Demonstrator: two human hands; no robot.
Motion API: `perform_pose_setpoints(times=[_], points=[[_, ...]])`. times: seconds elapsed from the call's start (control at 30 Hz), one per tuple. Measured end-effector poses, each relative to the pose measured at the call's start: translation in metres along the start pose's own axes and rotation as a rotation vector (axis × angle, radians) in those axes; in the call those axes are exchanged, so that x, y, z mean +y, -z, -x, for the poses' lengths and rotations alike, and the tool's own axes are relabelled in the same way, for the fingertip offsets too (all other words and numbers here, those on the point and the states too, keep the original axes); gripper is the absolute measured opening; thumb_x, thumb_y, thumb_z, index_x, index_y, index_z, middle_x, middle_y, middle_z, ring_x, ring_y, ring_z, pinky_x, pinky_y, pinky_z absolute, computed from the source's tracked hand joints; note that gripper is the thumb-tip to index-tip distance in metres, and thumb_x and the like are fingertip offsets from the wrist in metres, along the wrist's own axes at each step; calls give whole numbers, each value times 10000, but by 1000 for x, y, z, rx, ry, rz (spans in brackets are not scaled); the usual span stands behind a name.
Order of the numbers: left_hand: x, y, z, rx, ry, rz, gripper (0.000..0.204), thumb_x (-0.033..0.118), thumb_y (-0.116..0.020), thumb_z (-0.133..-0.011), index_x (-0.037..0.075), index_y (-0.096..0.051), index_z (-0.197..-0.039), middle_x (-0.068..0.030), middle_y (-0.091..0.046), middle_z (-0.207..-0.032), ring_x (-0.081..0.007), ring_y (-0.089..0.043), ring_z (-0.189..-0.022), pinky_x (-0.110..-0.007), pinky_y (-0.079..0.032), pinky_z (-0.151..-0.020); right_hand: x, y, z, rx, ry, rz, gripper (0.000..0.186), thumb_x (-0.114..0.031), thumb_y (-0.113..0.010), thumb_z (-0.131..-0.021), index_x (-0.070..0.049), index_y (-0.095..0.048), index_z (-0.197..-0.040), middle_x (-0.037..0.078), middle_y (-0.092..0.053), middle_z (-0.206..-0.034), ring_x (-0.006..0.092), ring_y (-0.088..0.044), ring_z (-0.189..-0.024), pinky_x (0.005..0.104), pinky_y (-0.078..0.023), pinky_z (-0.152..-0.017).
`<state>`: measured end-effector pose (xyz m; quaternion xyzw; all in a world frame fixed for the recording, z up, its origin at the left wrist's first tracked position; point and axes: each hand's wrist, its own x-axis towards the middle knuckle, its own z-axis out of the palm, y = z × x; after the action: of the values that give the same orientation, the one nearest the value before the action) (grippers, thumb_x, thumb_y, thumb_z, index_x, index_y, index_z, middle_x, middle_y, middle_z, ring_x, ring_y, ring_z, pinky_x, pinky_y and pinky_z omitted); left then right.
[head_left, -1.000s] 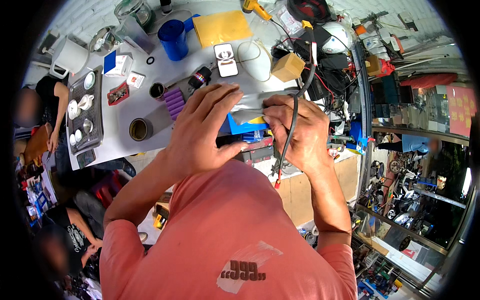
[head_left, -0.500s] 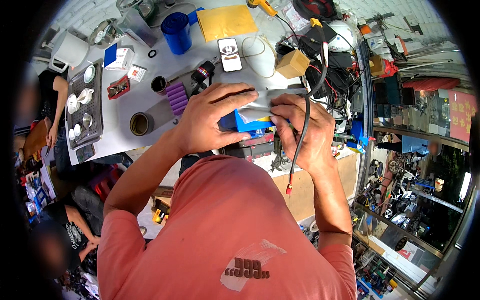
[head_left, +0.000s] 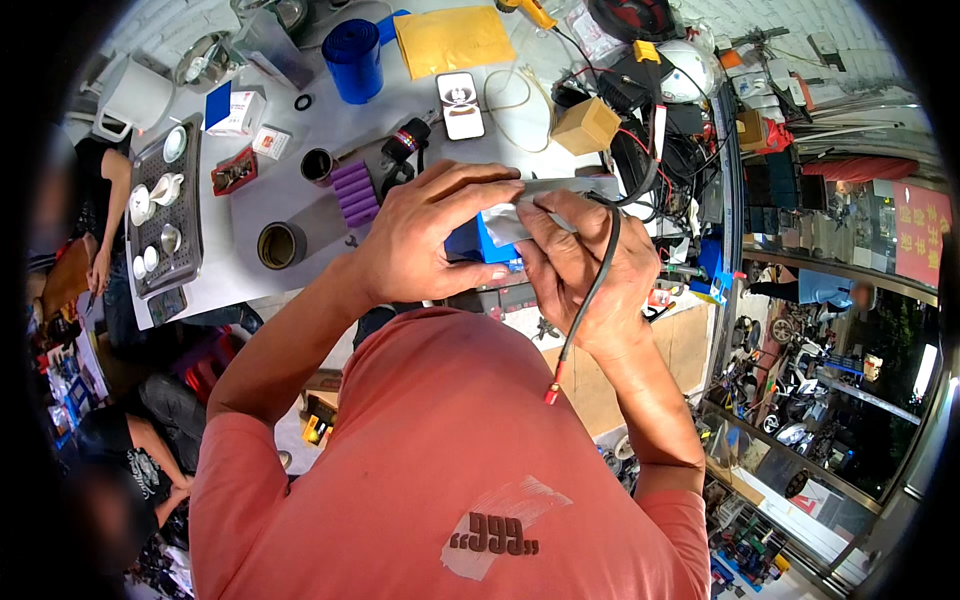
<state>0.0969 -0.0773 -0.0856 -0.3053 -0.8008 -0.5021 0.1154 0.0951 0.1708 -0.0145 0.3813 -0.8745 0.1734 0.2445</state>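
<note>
My left hand [head_left: 425, 235] is wrapped round the left end of a blue box-shaped battery pack [head_left: 490, 242], fingers over the far side and thumb on the near side. A silver sheet or strip of tape [head_left: 503, 222] covers part of its top. Pressed together at that strip are the fingers of my right hand [head_left: 590, 262], which hide the pack's right end. A black cable [head_left: 598, 275] runs over the right hand. One branch reaches a yellow connector [head_left: 647, 51] at the back; the other hangs towards me, ending in a red plug [head_left: 551, 394].
Purple cylindrical cells [head_left: 353, 194], a brown tape roll [head_left: 281, 246] and a black-and-red tool [head_left: 406, 139] lie left of the pack. Behind are a phone [head_left: 460, 106], blue roll [head_left: 352, 62] and cardboard box [head_left: 586, 126]. A tea tray [head_left: 190, 240] stands far left, near two seated people.
My right hand has shifted left and slightly down, its fingers closer together on the silver strip. The red plug has swung left and lower. My left hand keeps its hold.
</note>
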Motion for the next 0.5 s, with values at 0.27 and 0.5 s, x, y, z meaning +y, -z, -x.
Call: perform_pose_setpoints(times=[0.27,0.5], points=[[-7,-2,0,10,-47,-10,847,310,-1043,-756,28,-720,-1487,-192,-701,-1546,-404,-729,-1243,-490,-602,-1039,-11,-4,1,-47,22,82,343,-178,-875,-834,-175,-882,-1177,-51,-762,-1299,236,-668,-1024,426,-475,-922],[-2,-1,0,16,-31,-42,840,266,-1030,-739,43,-742,-1496,-179,-685,-1579,-406,-734,-1209,-485,-631,-994,-12,-6,3,-60,3,-19,306,-169,-857,-843,-171,-884,-1148,-41,-808,-1271,219,-729,-1235,478,-412,-1108]])
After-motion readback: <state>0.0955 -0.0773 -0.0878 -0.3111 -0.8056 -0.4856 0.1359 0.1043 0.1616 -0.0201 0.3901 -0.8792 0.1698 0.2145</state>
